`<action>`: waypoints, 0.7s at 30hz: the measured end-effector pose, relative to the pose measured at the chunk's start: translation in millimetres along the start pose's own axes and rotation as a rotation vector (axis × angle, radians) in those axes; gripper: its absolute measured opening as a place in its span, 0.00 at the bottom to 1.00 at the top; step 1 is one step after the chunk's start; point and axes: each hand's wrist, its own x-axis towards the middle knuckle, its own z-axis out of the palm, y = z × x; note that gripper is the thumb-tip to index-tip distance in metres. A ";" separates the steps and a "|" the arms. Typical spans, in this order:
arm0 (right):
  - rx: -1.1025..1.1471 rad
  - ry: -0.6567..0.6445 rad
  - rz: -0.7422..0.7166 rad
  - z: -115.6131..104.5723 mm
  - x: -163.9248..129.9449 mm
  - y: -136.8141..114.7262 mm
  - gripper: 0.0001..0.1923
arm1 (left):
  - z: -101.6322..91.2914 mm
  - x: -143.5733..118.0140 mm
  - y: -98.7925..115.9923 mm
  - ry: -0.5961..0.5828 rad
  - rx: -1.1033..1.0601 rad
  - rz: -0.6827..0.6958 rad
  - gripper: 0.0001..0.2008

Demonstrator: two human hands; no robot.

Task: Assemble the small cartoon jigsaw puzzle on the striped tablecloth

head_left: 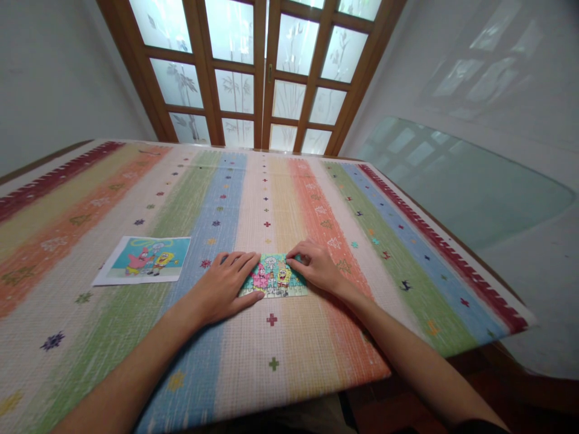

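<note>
Fingers (296,260) of the right hand (316,265) are curled and pinched at the upper right edge of the jigsaw puzzle (275,276), though whether they hold a loose piece I cannot tell. The left hand (226,283) lies flat, fingers spread and released, pressing on the puzzle's left edge. The puzzle sits near the middle of the striped table (271,199), between the two hands — the reference picture (145,259) lies well apart to the left. A risk, as I judge it: a sideways push could buckle the joined pieces, since the woven cloth looks uneven.
</note>
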 end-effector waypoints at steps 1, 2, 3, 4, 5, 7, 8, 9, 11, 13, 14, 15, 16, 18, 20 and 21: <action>-0.007 -0.002 -0.020 -0.9 0.0 0.2 0.05 | 0.3 -0.1 -0.1 -0.001 -0.001 -0.002 0.29; -0.013 -0.010 -0.034 -2.0 -0.2 0.5 0.05 | 0.6 -0.2 -0.3 -0.003 -0.001 -0.003 0.29; -0.020 -0.023 -0.043 -3.4 -0.5 1.1 0.06 | 0.8 -0.3 -0.5 -0.003 -0.002 -0.004 0.29; -0.027 -0.041 -0.048 -4.9 -1.0 2.0 0.06 | 1.0 -0.3 -0.7 -0.002 -0.002 -0.005 0.29; -0.035 -0.061 -0.052 -6.3 -1.7 2.9 0.06 | 1.0 -0.4 -0.8 -0.001 -0.004 -0.005 0.29; -0.054 -0.094 -0.064 -8.3 -3.4 5.1 0.05 | 0.6 -0.4 -0.9 0.002 -0.007 -0.003 0.29; -0.061 -0.100 -0.072 -8.8 -4.3 6.0 0.05 | 0.4 -0.4 -1.0 0.004 -0.009 0.000 0.29; -0.067 -0.101 -0.080 -8.9 -5.0 6.8 0.06 | 0.2 -0.4 -1.0 0.007 -0.010 0.003 0.29; -0.073 -0.094 -0.089 -8.4 -5.9 7.6 0.05 | 0.1 -0.4 -0.9 0.013 -0.012 0.005 0.29; -0.082 -0.089 -0.090 -7.4 -6.2 7.7 0.05 | 0.5 -0.4 -1.0 0.023 -0.017 0.000 0.30; -0.090 -0.087 -0.092 -6.9 -6.2 7.6 0.05 | 0.7 -0.4 -1.0 0.028 -0.018 -0.005 0.30; -0.097 -0.086 -0.095 -6.4 -6.1 7.5 0.04 | 1.0 -0.4 -1.0 0.032 -0.018 -0.008 0.30; -0.102 -0.086 -0.101 -6.0 -6.2 7.4 0.04 | 1.3 -0.4 -1.1 0.035 -0.017 -0.010 0.30; -0.107 -0.082 -0.112 -5.3 -6.4 7.3 0.04 | 1.8 -0.4 -1.3 0.036 -0.013 -0.010 0.30; -0.108 -0.076 -0.115 -4.7 -7.0 7.1 0.05 | 2.1 -0.6 -1.6 0.035 -0.013 -0.008 0.30; -0.110 -0.073 -0.115 -4.4 -7.3 6.9 0.05 | 2.2 -0.7 -1.7 0.033 -0.014 -0.007 0.30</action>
